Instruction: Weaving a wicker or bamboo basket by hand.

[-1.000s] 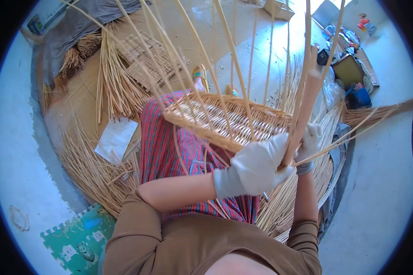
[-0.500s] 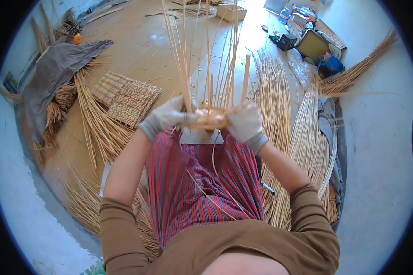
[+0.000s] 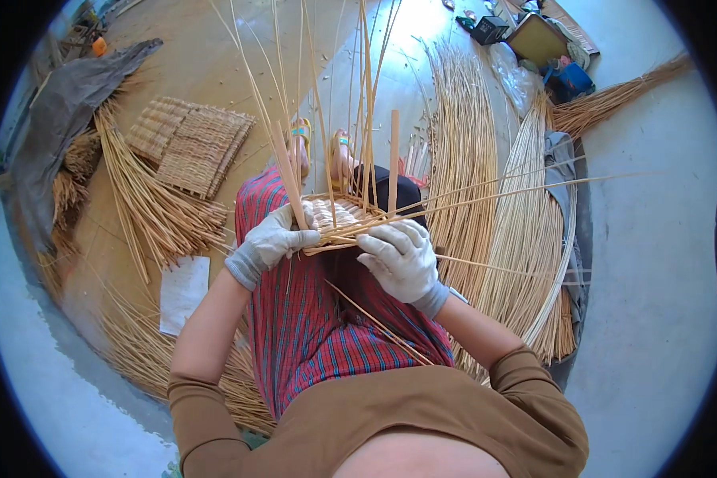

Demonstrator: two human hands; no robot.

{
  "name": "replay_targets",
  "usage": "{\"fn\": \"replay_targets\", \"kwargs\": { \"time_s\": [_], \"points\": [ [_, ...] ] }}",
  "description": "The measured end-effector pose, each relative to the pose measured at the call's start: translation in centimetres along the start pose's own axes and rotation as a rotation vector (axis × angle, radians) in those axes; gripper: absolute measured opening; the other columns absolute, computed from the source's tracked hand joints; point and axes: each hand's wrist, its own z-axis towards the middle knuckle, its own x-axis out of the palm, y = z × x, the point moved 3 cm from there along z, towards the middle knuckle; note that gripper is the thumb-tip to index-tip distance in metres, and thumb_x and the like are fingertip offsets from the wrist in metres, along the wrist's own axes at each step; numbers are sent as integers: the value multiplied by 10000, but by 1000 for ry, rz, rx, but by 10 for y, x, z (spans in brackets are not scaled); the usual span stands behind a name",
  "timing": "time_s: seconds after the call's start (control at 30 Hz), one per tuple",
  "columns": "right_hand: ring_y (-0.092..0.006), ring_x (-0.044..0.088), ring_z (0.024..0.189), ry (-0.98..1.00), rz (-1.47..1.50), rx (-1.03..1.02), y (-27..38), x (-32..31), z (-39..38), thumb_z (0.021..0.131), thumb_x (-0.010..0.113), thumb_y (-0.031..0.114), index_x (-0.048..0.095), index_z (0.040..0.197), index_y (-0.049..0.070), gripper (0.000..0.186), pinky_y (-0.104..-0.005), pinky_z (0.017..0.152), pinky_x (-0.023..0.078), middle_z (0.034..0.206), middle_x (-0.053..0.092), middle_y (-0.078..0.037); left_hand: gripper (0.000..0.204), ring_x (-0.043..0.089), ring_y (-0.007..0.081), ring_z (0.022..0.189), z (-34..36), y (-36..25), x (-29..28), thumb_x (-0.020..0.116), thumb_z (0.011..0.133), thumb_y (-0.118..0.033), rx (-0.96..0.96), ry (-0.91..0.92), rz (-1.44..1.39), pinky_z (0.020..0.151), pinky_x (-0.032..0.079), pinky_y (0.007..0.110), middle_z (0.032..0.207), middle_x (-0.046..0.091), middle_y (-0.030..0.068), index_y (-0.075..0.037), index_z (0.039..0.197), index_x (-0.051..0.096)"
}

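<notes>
A small half-woven wicker basket (image 3: 344, 213) rests over my lap, its long thin canes standing up and two wider flat stakes rising at its sides. My left hand (image 3: 272, 240), in a white work glove with a grey cuff, grips the basket's near left corner beside one flat stake (image 3: 287, 163). Across the near right edge my right hand (image 3: 400, 256), gloved alike, has its fingers curled on the thin weaving canes (image 3: 486, 191), which trail off to the right. The right fingertips are partly hidden among the canes.
Woven mats (image 3: 203, 151) lie at the left by a fanned cane bundle (image 3: 147, 199) and a grey cloth (image 3: 72, 119). Long cane bundles (image 3: 462, 191) cover the floor at my right. A white sheet (image 3: 184, 295) lies near my left knee. Further off stands a blue bucket (image 3: 572, 83).
The basket has tipped, so its woven inside now shows, and its stakes have shifted left. My right hand has moved lower and left, with canes now stretching out to the right.
</notes>
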Motion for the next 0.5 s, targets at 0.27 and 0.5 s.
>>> {"fn": "replay_targets", "kwargs": {
  "time_s": [0.27, 0.5],
  "points": [
    [-290, 611, 849, 71, -179, 325, 2, 7, 4, 836, 779, 199, 741, 1071, 139, 245, -428, 774, 469, 852, 636, -50, 293, 519, 66, 612, -4, 12, 4, 838, 835, -180, 26, -68, -42, 520, 405, 213, 798, 614, -12, -95, 984, 600],
    [-271, 657, 1018, -28, 721, 662, -46, 67, 29, 884, 735, 75, 593, 1346, 89, 484, -345, 909, 532, 1100, 657, -138, 287, 436, 49, 496, -5, 25, 11, 805, 861, -172, -26, -60, 8, 442, 340, 212, 693, 517, -58, -151, 839, 519]
  ]
}}
